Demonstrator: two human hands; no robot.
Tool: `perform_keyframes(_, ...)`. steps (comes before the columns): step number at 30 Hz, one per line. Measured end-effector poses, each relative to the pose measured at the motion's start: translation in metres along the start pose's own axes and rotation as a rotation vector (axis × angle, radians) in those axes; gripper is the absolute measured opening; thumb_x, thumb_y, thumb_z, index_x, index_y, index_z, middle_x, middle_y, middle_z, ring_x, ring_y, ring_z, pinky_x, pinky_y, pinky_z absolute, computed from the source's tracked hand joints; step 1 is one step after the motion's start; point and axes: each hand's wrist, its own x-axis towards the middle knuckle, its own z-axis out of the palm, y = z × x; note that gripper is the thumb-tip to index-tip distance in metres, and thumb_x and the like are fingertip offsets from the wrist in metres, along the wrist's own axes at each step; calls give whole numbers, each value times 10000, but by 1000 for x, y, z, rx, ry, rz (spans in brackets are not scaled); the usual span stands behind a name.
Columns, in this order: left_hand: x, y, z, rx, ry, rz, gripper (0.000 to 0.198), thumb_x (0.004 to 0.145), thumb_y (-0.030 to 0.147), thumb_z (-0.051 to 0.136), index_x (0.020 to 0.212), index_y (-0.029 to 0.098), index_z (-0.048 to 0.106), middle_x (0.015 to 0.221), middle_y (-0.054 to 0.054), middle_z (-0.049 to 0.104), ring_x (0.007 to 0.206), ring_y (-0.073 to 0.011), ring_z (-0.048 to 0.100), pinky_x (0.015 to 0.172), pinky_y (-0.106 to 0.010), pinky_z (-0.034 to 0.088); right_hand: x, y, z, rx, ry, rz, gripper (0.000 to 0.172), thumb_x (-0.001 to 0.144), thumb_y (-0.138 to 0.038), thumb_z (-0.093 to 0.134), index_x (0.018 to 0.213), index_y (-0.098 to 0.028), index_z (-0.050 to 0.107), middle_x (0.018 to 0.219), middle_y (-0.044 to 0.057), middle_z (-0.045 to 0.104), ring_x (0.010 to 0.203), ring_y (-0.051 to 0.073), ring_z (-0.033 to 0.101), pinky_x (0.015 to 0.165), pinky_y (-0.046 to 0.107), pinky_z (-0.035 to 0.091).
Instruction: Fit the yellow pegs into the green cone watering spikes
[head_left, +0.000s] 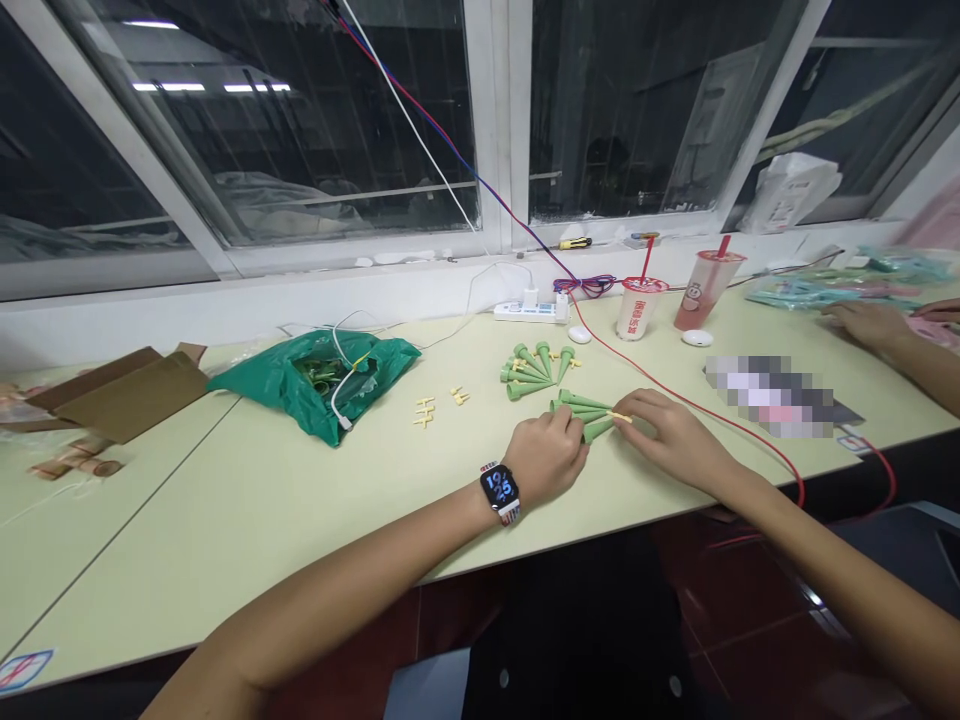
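My left hand (547,455), with a smartwatch (499,488) on its wrist, is closed around the wide end of a green cone-shaped plastic spike (598,430). The spike's narrow tip points right, toward my right hand (664,435). There, thumb and fingers pinch a small yellow plastic valve (619,417) at the tip; whether it is seated cannot be made out. More green spikes lie just beyond my left fingers. Behind them a fanned group of green spikes (529,370) rests on the table, some with yellow pieces. Several loose yellow valves (424,410) lie to the left.
A green plastic bag (262,385) sits at left, near a cardboard box (127,390). Behind are a power strip (525,312) and two drink cups (636,312). A red cable (697,405) crosses the table at right. Another person's hands (870,325) are at far right.
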Motion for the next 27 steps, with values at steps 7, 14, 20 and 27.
perform_keyframes(7, 9, -2, 5, 36, 24, -7, 268, 1014, 375, 529, 1032, 145, 665, 1086, -126, 668, 847, -257, 676, 600, -399, 461, 17, -10, -7, 109, 81, 4, 237, 1050, -378, 548, 935, -217, 678, 969, 64, 707, 931, 231, 660, 852, 353, 488)
perform_keyframes(14, 1, -15, -11, -30, 88, 22, 303, 998, 402, 528, 1114, 150, 649, 1031, -96, 680, 792, -246, 677, 630, -409, 494, 37, -36, -2, 208, 87, 90, 416, 1090, -466, 445, 774, -215, 547, 732, 13, 623, 704, 178, 579, 701, 310, 420)
perform_keyframes(20, -10, -66, -21, -165, 303, -23, 344, 1036, 471, 525, 1182, 164, 573, 1019, -64, 726, 801, -192, 703, 642, -330, 476, 77, -70, 37, 491, 57, 128, 555, 1078, -602, 372, 675, -229, 448, 570, -16, 489, 602, 171, 506, 659, 307, 398)
perform_keyframes(27, -29, -136, -41, -303, 308, -107, 296, 1116, 351, 364, 1042, 180, 593, 938, -54, 683, 773, -160, 617, 724, -300, 432, 155, -104, 113, 818, -12, 177, 663, 946, -820, 407, 615, -248, 354, 521, -40, 319, 540, 138, 367, 551, 281, 311)
